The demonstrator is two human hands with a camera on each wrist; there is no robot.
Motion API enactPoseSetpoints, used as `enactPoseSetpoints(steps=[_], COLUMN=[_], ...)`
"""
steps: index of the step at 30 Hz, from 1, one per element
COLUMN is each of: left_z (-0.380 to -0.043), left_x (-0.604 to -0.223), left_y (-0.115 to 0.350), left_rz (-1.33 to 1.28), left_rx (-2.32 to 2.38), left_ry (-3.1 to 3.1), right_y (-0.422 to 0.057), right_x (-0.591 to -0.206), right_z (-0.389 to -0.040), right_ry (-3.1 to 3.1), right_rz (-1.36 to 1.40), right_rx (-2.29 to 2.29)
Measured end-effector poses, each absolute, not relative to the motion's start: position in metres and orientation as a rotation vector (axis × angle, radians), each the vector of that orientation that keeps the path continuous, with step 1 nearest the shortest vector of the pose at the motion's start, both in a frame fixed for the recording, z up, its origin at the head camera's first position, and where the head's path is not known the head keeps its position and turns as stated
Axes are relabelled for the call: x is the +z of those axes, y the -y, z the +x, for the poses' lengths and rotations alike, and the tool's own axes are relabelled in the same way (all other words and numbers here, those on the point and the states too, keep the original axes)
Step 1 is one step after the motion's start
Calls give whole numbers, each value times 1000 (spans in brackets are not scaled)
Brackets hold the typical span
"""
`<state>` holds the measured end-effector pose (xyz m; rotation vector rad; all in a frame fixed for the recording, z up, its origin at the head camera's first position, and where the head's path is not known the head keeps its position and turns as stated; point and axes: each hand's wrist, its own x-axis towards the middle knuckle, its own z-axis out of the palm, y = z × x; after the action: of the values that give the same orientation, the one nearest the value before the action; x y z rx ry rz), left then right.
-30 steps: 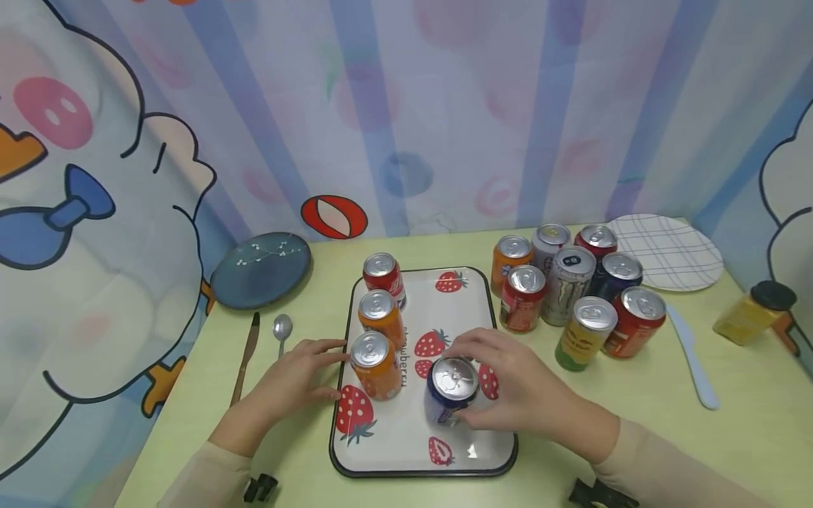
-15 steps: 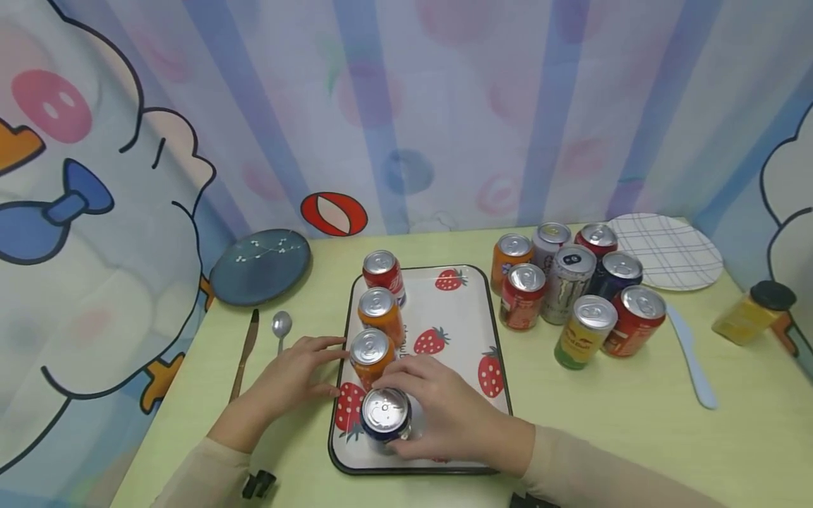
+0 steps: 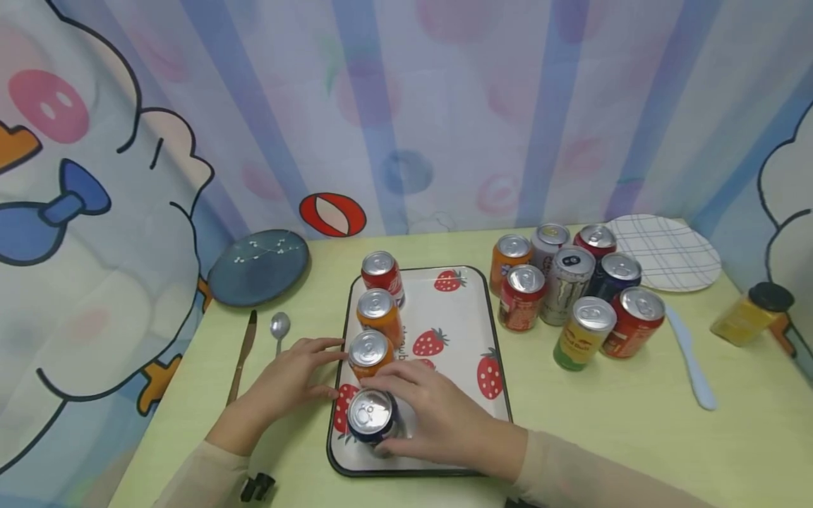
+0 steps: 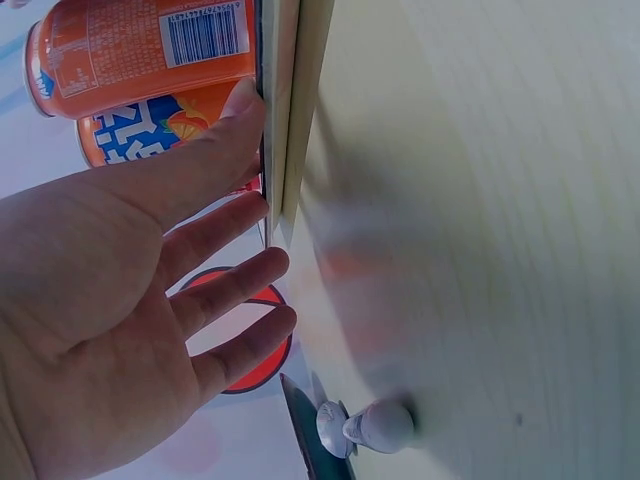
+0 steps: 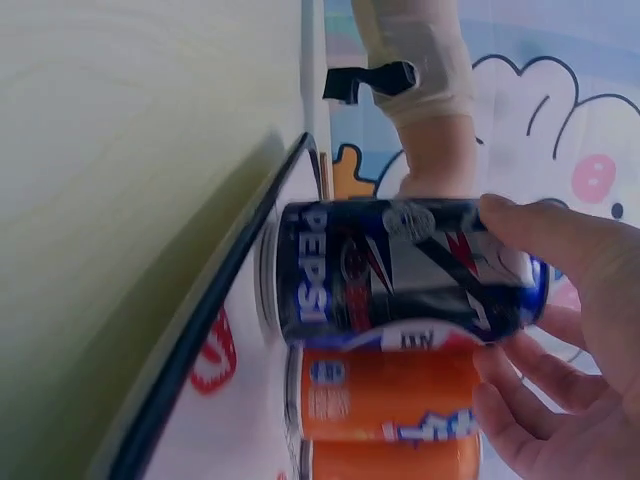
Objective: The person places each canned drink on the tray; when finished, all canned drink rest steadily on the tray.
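My right hand [image 3: 444,416] grips a dark blue Pepsi can [image 3: 370,413], thumb on the near side and fingers on the far side. The can stands at the front left of a white strawberry-print tray [image 3: 460,310], its base close against the tray in the right wrist view. Behind it, along the tray's left side, runs a row of two orange soda cans [image 3: 370,351] and a red can [image 3: 382,271]. My left hand [image 3: 288,377] lies at the tray's left edge, fingers extended and holding nothing; its fingertips [image 4: 240,105] meet the rim near the orange cans.
Right of the tray stands a cluster of several cans [image 3: 568,289], with a checked plate [image 3: 667,254] behind. A pale blue knife [image 3: 691,360] and a yellow jar [image 3: 749,317] lie farther right. A dark plate [image 3: 260,268], brown knife [image 3: 243,356] and spoon [image 3: 279,326] are at left.
My right hand has carried the Pepsi can leftward and nearer across the tray, to the front end of the row. My left hand has stayed at the tray's left edge.
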<state>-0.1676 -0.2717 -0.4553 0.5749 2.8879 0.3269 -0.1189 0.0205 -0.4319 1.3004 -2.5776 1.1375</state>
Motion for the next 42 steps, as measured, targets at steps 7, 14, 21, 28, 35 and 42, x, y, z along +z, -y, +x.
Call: enactPoseSetpoints(steps=[7,14,21,28,35,42], left_z=[-168,-168,-167,-168,-168,-168], left_x=[-453,-455,-458,-456,-459,-458], left_y=[271,270,270,271,271,271], left_rz=[574,531,537,534,536,530], left_rx=[356,370,381,364,374,374], left_ry=[-2875,-2869,-2876,-2879,-2881,-2887], right_y=[-65,-128,-188,-230,-245,-251], right_x=[-434,-435,-430,-433,-434,-434], right_z=[-128,-147,-163,-173,-172,-168], right_ry=[2540,2407,2337,2367,2430,2450], right_rz=[1163,958,825,679,564,522], right_rx=[1144,958,808,742,772,770])
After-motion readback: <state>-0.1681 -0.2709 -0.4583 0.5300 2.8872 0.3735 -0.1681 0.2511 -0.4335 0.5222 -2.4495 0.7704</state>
